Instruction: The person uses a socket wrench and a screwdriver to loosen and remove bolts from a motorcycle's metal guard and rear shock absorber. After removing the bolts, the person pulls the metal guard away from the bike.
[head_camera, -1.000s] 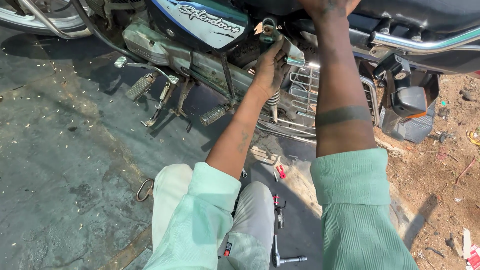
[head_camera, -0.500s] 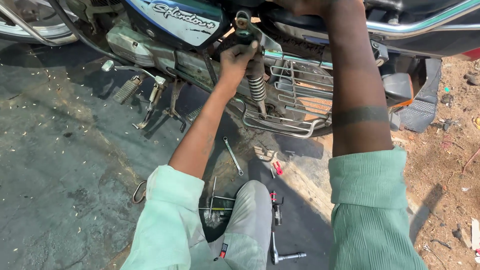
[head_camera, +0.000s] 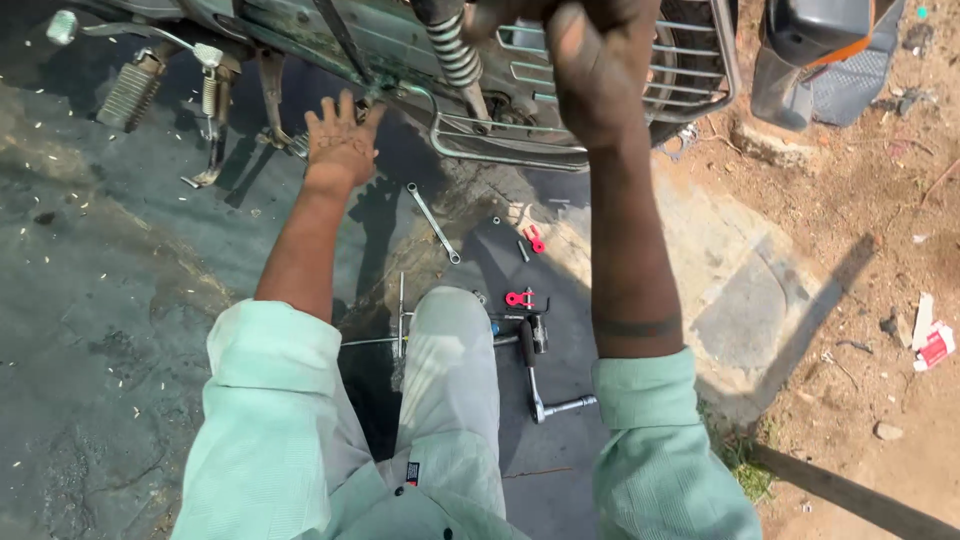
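Observation:
A motorcycle stands on dark pavement, and I see its lower frame (head_camera: 330, 30), rear shock spring (head_camera: 452, 55) and wire side guard (head_camera: 650, 100). My left hand (head_camera: 340, 140) reaches forward with fingers spread and holds nothing; its fingertips are at the frame's underside next to the stand. My right hand (head_camera: 585, 60) is raised at the top of the view. It is closed in a fist beside the shock spring and seems to grip a motorcycle part that the frame edge cuts off.
Tools lie on the ground past my knee (head_camera: 450, 340): a flat spanner (head_camera: 432, 222), two small red pieces (head_camera: 519, 298), a bent socket wrench (head_camera: 545, 390) and thin rods (head_camera: 400, 310). A footpeg (head_camera: 130, 92) juts out at the left. Bare dirt with litter (head_camera: 935, 345) lies at the right.
My left hand has come off the shock spring area, dropped lower and opened with fingers spread. The view has tilted down, showing more ground and tools.

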